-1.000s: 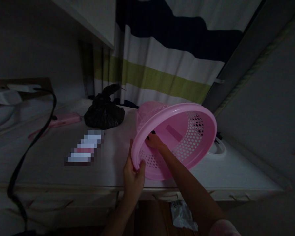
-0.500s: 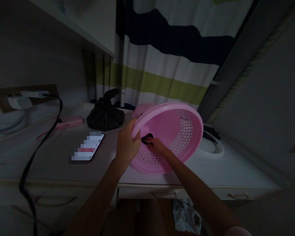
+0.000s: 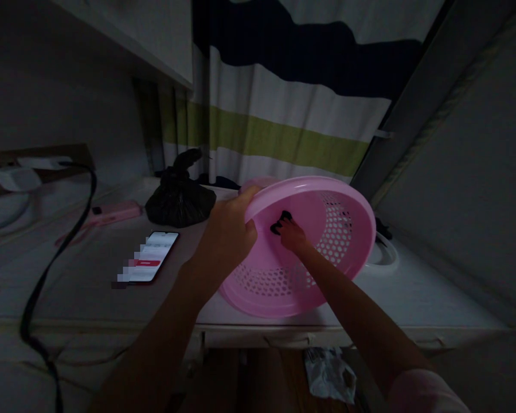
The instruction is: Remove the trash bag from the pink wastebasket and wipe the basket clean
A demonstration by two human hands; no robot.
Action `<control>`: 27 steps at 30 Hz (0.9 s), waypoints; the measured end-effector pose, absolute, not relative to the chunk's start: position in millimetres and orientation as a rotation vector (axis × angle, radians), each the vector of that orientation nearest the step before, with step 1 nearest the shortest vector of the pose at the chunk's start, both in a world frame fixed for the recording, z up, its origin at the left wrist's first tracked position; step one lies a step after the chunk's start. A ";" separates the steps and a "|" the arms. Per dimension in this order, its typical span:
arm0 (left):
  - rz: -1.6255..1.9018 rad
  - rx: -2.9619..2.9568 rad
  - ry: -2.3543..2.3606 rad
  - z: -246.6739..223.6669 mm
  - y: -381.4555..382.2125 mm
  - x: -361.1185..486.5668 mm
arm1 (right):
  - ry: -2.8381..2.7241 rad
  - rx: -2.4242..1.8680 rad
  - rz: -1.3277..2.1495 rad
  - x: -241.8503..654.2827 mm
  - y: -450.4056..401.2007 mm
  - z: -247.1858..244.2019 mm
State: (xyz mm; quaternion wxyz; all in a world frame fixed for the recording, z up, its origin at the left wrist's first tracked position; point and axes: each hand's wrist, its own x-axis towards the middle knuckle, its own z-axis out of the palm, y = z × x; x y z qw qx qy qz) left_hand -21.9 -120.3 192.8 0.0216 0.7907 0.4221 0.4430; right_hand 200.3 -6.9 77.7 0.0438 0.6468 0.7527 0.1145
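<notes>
A pink plastic basket (image 3: 313,184) with a perforated wall lies tipped on the white desk, its mouth facing me. My left hand (image 3: 230,232) is closed round the left side of its rim. Inside the basket, my right hand (image 3: 293,235) presses a small black cloth (image 3: 281,220) against the pink inner surface. The fingers of that hand are bunched on the cloth, and their tips are partly hidden by it. Part of another pink item (image 3: 258,183) shows behind the rim.
Left of the basket lie a lit phone (image 3: 155,258), a knotted black plastic bag (image 3: 178,201) and a pink device (image 3: 116,212) with a strap. A black cable (image 3: 38,287) hangs over the desk edge. A white ring-shaped object (image 3: 387,264) lies right. Below is a clear plastic bag (image 3: 330,376).
My right hand and the black cloth have moved up and right within the basket. The basket has turned slightly, and my left hand has shifted up along its rim. The view has moved a little.
</notes>
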 end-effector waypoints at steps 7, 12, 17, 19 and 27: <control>1.341 2.509 1.370 197.5 -117.4 -9.4 | 2.431 1.823 0.167 179.2 3.4 53.5; 1.332 2.498 1.416 197.3 -119.3 -8.6 | 2.599 1.623 0.059 173.9 -26.5 52.4; 1.374 2.481 1.385 193.8 -120.3 -9.0 | 2.568 1.524 0.115 191.4 -67.9 64.2; 1.387 2.484 1.408 192.3 -120.6 -8.9 | 2.465 1.579 0.200 197.5 -78.9 72.1; 1.371 2.533 1.434 193.1 -123.3 -8.7 | 2.065 1.868 0.681 210.7 -70.8 104.8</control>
